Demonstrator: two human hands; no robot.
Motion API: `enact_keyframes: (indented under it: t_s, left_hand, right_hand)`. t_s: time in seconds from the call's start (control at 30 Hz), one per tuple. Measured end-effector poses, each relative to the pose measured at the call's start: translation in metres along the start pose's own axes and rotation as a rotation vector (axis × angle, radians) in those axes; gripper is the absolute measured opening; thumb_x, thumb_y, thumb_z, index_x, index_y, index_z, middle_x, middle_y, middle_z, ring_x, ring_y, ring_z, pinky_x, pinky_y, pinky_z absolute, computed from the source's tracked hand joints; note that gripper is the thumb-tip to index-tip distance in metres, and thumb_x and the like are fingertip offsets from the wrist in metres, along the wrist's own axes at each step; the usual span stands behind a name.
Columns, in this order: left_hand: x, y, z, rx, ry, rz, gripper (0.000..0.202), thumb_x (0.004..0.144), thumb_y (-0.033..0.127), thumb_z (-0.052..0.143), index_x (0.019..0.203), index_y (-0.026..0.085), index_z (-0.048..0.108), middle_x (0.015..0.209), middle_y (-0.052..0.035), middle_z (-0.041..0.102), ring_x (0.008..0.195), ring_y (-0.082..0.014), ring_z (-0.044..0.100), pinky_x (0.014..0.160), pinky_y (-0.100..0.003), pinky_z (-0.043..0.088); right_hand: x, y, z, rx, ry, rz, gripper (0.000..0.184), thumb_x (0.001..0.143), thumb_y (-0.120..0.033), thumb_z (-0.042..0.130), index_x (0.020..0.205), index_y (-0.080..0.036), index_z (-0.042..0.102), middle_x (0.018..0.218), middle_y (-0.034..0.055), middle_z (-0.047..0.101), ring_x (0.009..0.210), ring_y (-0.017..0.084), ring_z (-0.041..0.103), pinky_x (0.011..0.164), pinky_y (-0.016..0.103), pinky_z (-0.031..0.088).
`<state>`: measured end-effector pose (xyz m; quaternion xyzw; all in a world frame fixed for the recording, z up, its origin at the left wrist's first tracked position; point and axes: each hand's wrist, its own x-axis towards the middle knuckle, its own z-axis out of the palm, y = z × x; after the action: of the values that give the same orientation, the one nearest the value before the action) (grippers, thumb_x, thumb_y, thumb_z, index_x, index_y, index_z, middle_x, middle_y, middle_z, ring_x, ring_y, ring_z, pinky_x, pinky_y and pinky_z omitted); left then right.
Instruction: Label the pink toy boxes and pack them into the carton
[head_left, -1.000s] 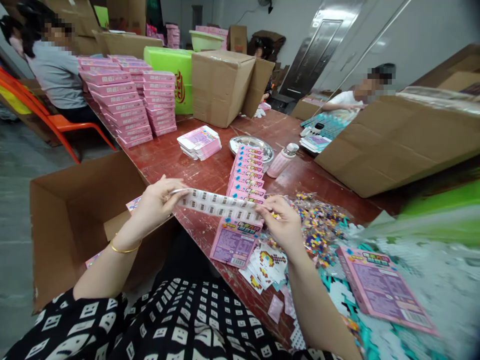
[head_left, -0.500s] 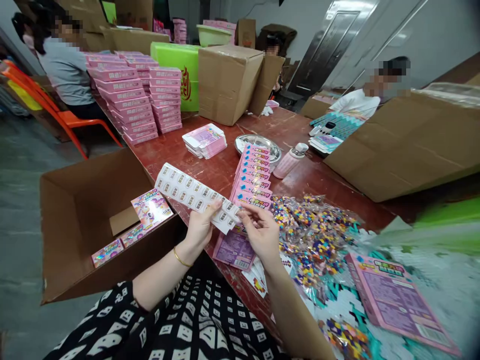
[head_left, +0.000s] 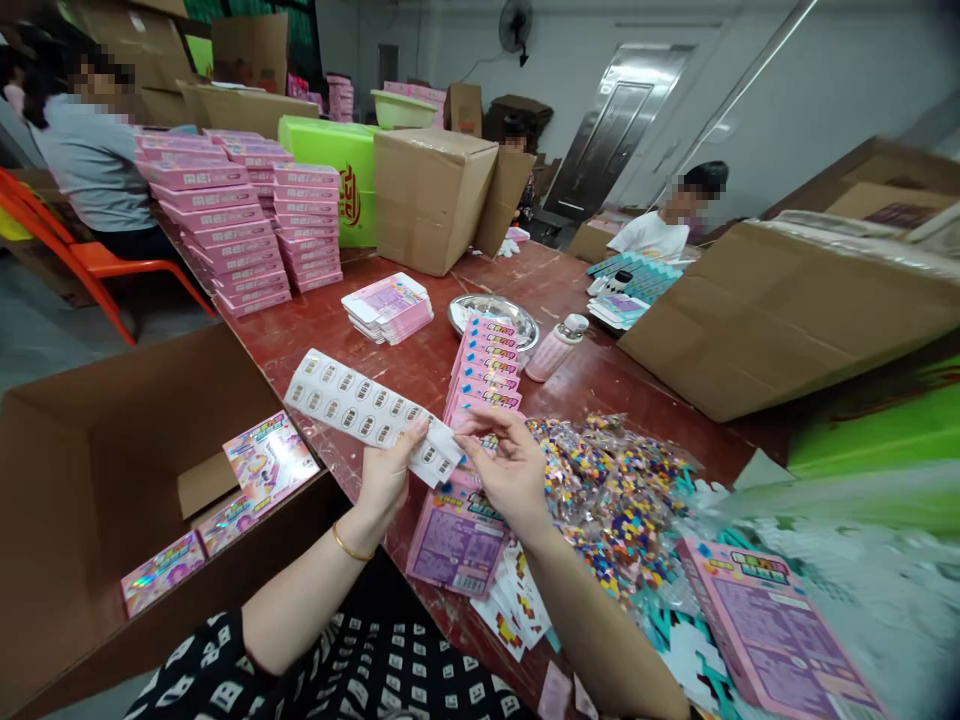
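Note:
A white sheet of stickers [head_left: 349, 405] with rows of small oval labels slants across the middle. My left hand [head_left: 386, 480] is closed on its lower right part, thumb on top. My right hand [head_left: 510, 470] pinches at the sheet's right end, where a white corner lifts; whether a single label is between the fingertips is too small to tell. Beneath and beyond my hands runs a row of overlapping pink boxes [head_left: 487, 375], with a pink and purple box [head_left: 457, 545] nearest me. Printed cards [head_left: 517, 600] lie partly behind my right forearm.
An open carton [head_left: 142, 420] at left has colourful boxes [head_left: 270, 460] along its edge. Clear bags of coloured pieces [head_left: 615, 490] and another pink box [head_left: 780, 620] lie at right. A steel dish [head_left: 529, 325], a bottle [head_left: 556, 348] and stacked boxes [head_left: 217, 235] stand beyond; people sit around.
The view has shifted, so the table's things sit a little lower and further left. My right hand still pinches the sheet's end, where a white corner now stands up more.

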<state>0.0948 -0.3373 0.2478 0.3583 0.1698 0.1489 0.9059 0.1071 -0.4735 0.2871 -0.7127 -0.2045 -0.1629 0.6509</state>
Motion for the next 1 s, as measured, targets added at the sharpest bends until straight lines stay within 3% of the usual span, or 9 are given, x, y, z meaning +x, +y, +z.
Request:
enact_keyframes:
  t_s: [0.07,0.17,0.27,0.37,0.57,0.73,0.87,0.93,1.0]
  left_hand:
    - [0.021,-0.003,0.000,-0.051,0.032,-0.015,0.038,0.056,0.019,0.092,0.086,0.013,0.071,0.086,-0.0027,0.074,0.075,-0.0147,0.070,0.074,-0.023,0.057]
    - [0.055,-0.010,-0.004,-0.101,0.065,-0.102,0.029,0.064,0.010,0.087,0.088,0.014,0.070,0.084,-0.0017,0.074,0.071,-0.0138,0.070,0.071,-0.022,0.058]
    - [0.081,-0.024,-0.014,-0.075,0.135,-0.217,0.018,0.074,0.002,0.076,0.087,0.013,0.069,0.077,-0.0016,0.073,0.062,-0.0129,0.069,0.066,-0.022,0.060]
    - [0.101,-0.038,-0.024,-0.019,0.188,-0.291,0.015,0.081,0.000,0.069,0.089,0.012,0.067,0.074,-0.0023,0.072,0.056,-0.0136,0.069,0.062,-0.024,0.061]
    - [0.135,-0.059,-0.039,0.018,0.264,-0.309,0.016,0.082,-0.003,0.065,0.090,0.011,0.067,0.075,-0.0033,0.073,0.056,-0.0147,0.070,0.058,-0.024,0.062]
    - [0.170,-0.083,-0.041,-0.046,0.224,-0.406,0.007,0.092,0.008,0.059,0.090,0.011,0.065,0.071,-0.0037,0.071,0.054,-0.0138,0.068,0.057,-0.024,0.060]
    - [0.205,-0.103,-0.028,-0.174,0.067,-0.465,0.014,0.100,0.021,0.049,0.095,0.015,0.062,0.096,-0.0101,0.075,0.082,-0.0200,0.075,0.073,-0.032,0.062]
    - [0.224,-0.113,-0.018,-0.213,-0.051,-0.461,0.015,0.100,0.024,0.048,0.098,0.017,0.061,0.112,-0.0133,0.073,0.101,-0.0228,0.073,0.083,-0.033,0.060]
    - [0.243,-0.124,-0.007,-0.198,-0.126,-0.465,0.019,0.101,0.029,0.048,0.103,0.015,0.062,0.115,-0.0163,0.071,0.109,-0.0233,0.070,0.087,-0.030,0.058]
  right_hand:
    - [0.036,0.017,-0.018,0.079,0.077,-0.023,0.032,0.081,-0.030,0.073,0.109,-0.024,0.060,0.095,0.0046,0.071,0.080,0.017,0.066,0.078,0.036,0.056]
    - [0.115,0.068,-0.057,0.068,0.182,0.029,0.048,0.072,-0.035,0.078,0.111,-0.023,0.053,0.090,0.0027,0.069,0.080,0.017,0.066,0.081,0.035,0.055]
    - [0.192,0.131,-0.088,-0.026,0.136,0.189,0.056,0.059,-0.036,0.082,0.103,-0.021,0.050,0.072,-0.0034,0.063,0.072,0.016,0.065,0.075,0.034,0.054]
    - [0.237,0.184,-0.098,-0.070,0.042,0.252,0.059,0.051,-0.036,0.083,0.098,-0.020,0.051,0.064,-0.0051,0.060,0.063,0.016,0.061,0.065,0.031,0.051]
    - [0.253,0.242,-0.094,-0.119,-0.110,0.282,0.061,0.050,-0.035,0.082,0.102,-0.019,0.055,0.067,-0.0041,0.061,0.060,0.014,0.057,0.061,0.029,0.048]
    - [0.256,0.268,-0.099,-0.236,-0.058,0.250,0.056,0.052,-0.033,0.078,0.103,-0.018,0.059,0.083,0.0017,0.062,0.067,0.014,0.055,0.063,0.030,0.049]
    - [0.266,0.277,-0.111,-0.349,0.058,0.232,0.038,0.064,-0.039,0.071,0.094,-0.018,0.062,0.106,0.0092,0.061,0.081,0.017,0.056,0.072,0.032,0.049]
    - [0.273,0.278,-0.118,-0.387,0.052,0.261,0.027,0.069,-0.041,0.067,0.081,-0.018,0.062,0.095,0.0082,0.063,0.077,0.018,0.056,0.070,0.032,0.049]
    - [0.280,0.279,-0.121,-0.410,0.018,0.296,0.024,0.069,-0.041,0.068,0.073,-0.018,0.062,0.079,0.0052,0.064,0.071,0.018,0.056,0.067,0.031,0.048]
